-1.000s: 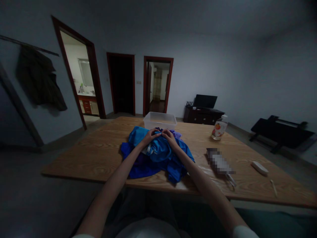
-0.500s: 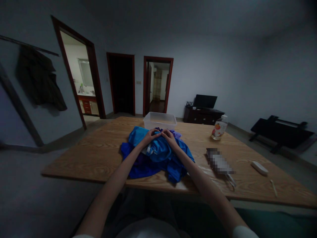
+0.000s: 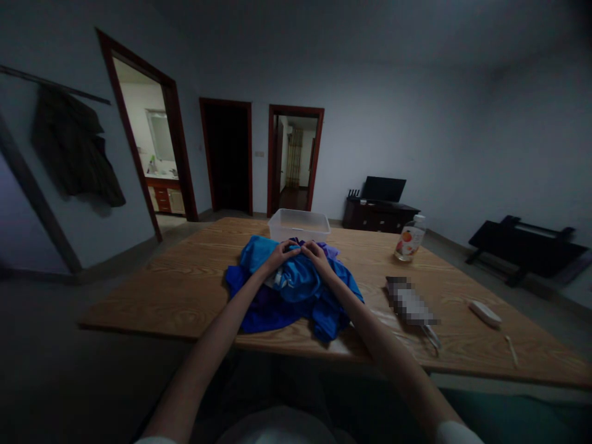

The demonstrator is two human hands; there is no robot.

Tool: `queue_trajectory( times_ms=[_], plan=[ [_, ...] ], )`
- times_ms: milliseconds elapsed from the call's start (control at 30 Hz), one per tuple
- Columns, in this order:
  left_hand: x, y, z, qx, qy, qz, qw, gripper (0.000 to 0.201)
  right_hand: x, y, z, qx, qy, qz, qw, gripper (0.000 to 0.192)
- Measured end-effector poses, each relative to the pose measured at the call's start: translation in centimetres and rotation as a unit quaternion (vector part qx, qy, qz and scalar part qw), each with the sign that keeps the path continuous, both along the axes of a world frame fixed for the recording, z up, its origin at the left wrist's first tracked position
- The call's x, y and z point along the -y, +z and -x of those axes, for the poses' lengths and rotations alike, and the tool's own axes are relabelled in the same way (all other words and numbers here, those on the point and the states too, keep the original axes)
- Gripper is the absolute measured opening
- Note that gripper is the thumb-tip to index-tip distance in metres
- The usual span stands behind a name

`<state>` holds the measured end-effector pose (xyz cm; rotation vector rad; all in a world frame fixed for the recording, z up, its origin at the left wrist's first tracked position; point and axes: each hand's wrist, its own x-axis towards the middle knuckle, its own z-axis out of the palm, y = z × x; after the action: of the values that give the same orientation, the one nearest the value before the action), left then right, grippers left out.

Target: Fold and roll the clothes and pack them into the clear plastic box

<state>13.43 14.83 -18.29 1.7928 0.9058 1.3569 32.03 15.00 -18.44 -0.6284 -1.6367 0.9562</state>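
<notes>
No movement since prev frame: left hand (image 3: pixel 283 251), right hand (image 3: pixel 316 251) grips pinched on blue cloth pile (image 3: pixel 296 290), counter (image 3: pixel 185 290); work paused.

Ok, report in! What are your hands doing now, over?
Left hand and right hand both pinching the blue cloth pile. Clear tub right behind. Nothing blocking.

two hands (image 3: pixel 300 251) — one tub (image 3: pixel 298 224); one bottle (image 3: pixel 409 238)
</notes>
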Motion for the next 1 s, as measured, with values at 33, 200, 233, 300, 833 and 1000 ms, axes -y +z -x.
queue_trajectory(
  times_ms=[33,200,233,300,833,1000],
  plan=[
    [0.03,0.04,-0.02,0.001,0.001,0.002,1.000,0.046,-0.01,-0.02,0.00,0.001,0.001,-0.002,1.000,0.039],
    [0.26,0.24,-0.06,-0.005,0.002,0.006,1.000,0.046,-0.20,-0.13,0.01,0.003,0.002,-0.003,1.000,0.040],
    [0.29,0.27,-0.06,-0.005,0.001,0.006,1.000,0.046,-0.23,-0.13,0.00,0.002,0.004,-0.003,1.000,0.039],
    [0.34,0.31,-0.07,-0.002,0.002,0.007,1.000,0.045,-0.24,-0.11,-0.02,0.001,0.007,-0.004,1.000,0.039],
    [-0.15,-0.04,0.00,-0.008,0.002,0.004,1.000,0.044,0.38,0.30,-0.28,0.005,0.010,0.002,1.000,0.028],
    [-0.27,-0.18,0.02,-0.001,-0.007,0.001,1.000,0.044,0.51,0.41,-0.39,-0.006,0.023,0.011,1.000,0.025]
  ],
)
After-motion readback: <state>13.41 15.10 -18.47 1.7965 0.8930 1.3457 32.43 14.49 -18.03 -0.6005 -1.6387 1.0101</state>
